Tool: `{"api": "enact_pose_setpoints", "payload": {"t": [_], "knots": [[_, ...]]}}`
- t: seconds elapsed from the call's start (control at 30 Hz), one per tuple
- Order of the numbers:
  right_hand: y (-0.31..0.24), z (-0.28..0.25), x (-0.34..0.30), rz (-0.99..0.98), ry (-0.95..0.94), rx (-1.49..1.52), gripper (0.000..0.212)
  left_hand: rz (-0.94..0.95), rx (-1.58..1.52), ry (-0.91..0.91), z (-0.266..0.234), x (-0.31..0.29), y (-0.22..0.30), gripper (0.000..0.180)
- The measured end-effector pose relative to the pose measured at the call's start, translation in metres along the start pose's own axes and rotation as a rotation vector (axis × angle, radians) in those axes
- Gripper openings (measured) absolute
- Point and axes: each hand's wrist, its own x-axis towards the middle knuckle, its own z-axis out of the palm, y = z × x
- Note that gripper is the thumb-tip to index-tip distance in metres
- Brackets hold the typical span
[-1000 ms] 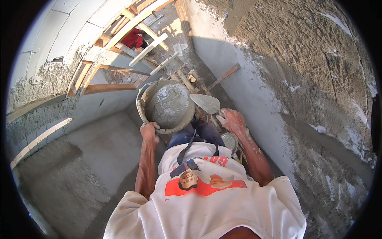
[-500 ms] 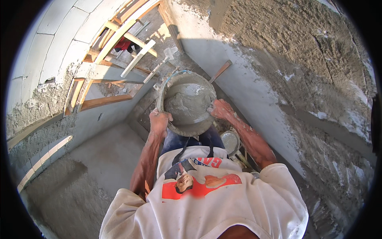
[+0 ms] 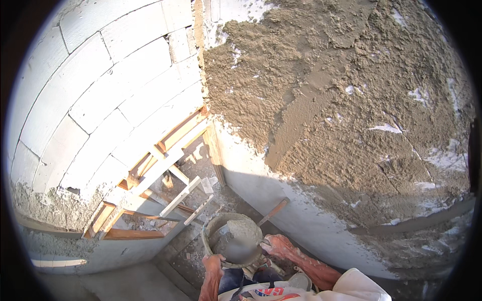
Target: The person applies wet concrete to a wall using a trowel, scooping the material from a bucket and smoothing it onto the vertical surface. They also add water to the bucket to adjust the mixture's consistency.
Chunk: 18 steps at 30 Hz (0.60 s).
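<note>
Left hand (image 3: pixel 213 262), bare and mortar-smeared, is clamping the near-left rim of a round, grey, mortar-caked bucket (image 3: pixel 205 243) just beyond the dark blue trousers (image 3: pixel 230 279), while the right hand (image 3: pixel 277 246) is curling beside its right rim, whether gripping anything I cannot tell. Slick fingers or uneven support could be making a tip likelier, spilling the wet grey mortar (image 3: pixel 245 231). Its open mouth is facing upward, the round rim giving no clear long axis, and beyond, a thin brown wooden strip (image 3: pixel 274 211) is leaning toward the grey wall (image 3: pixel 253 185).
</note>
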Motion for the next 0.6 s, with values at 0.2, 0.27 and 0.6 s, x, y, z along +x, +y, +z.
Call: {"api": "enact_pose_setpoints", "payload": {"t": [0.2, 0.27, 0.6], "knots": [[-0.051, -0.056, 0.126, -0.619, 0.732, -0.465, 0.035, -0.038, 0.052, 0.206, -0.03, 0.055, 0.037, 0.051], [-0.113, -0.085, 0.156, -0.745, 0.746, -0.501, 0.038, -0.008, -0.008, 0.314, -0.034, 0.05, 0.064, 0.058], [-0.414, -0.306, 0.276, -0.634, -0.603, 0.545, 0.024, -0.11, 0.166, 0.322, -0.167, 0.056, 0.087, 0.055]]}}
